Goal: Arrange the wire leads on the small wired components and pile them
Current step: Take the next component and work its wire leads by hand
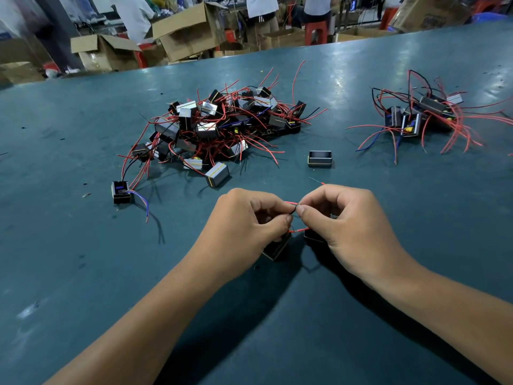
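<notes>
The head view looks down on a teal worktable with both forearms reaching in from the near edge. The left hand and right hand meet at the near centre, knuckles almost touching. Each has thumb and forefinger curled in a pinch on the thin red and black wire leads that loop up between them. The pinches sit close together, probably so the leads can be twisted or straightened over a short, controlled stretch. The leads run down to a small black boxed component tucked under the left palm, tilted and resting on or just above the table. A second dark block shows under the right hand; whether it is a separate component cannot be told.

Beyond the hands, at centre, lies the large tangled heap of components, their red leads sprawling in every direction; this reads as the unsorted stock. Far right, well apart from it, is a smaller pile whose leads sweep mostly rightward, likely the finished ones. Keeping the two apart would stop done and undone pieces from mixing.

A lone empty-looking casing sits between the heaps, and another component with blue and red leads lies near the heap's left edge. Cardboard boxes stand past the table's far edge.
</notes>
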The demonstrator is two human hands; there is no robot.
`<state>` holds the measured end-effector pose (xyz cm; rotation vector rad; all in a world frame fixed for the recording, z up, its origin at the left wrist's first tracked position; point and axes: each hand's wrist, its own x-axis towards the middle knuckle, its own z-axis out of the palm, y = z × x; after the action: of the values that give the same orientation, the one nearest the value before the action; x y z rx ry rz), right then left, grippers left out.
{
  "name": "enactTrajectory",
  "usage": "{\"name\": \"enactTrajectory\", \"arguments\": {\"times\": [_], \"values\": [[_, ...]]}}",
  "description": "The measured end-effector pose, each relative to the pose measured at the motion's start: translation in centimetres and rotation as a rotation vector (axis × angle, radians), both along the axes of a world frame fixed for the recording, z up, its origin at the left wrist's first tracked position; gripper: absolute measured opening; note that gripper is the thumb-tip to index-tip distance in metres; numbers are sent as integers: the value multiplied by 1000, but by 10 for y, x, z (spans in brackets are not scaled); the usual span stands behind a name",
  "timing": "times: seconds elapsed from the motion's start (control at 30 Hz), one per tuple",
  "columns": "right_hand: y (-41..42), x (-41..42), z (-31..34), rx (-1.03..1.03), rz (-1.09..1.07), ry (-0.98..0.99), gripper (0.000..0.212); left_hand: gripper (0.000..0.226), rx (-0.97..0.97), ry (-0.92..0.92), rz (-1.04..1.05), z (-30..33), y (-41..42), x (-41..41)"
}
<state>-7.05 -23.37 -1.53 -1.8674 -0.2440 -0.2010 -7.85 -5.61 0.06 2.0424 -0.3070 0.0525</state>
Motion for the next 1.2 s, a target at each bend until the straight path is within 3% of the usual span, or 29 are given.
{"name": "enactTrajectory", "arguments": {"times": [0.33, 0.53, 0.8, 1.2], "values": [[1, 2, -1, 44, 11, 12, 14, 24, 92, -29, -19, 4, 1, -2], [-1, 5, 3, 56, 88, -3, 10, 22, 1, -36, -18, 10, 2, -2], [-4, 6, 4, 62, 168, -20, 9, 7, 271, -367, -25, 17, 1, -2], [-5, -1, 9, -57, 271, -92, 8, 13, 354, -340, -161, 18, 4, 4]]}}
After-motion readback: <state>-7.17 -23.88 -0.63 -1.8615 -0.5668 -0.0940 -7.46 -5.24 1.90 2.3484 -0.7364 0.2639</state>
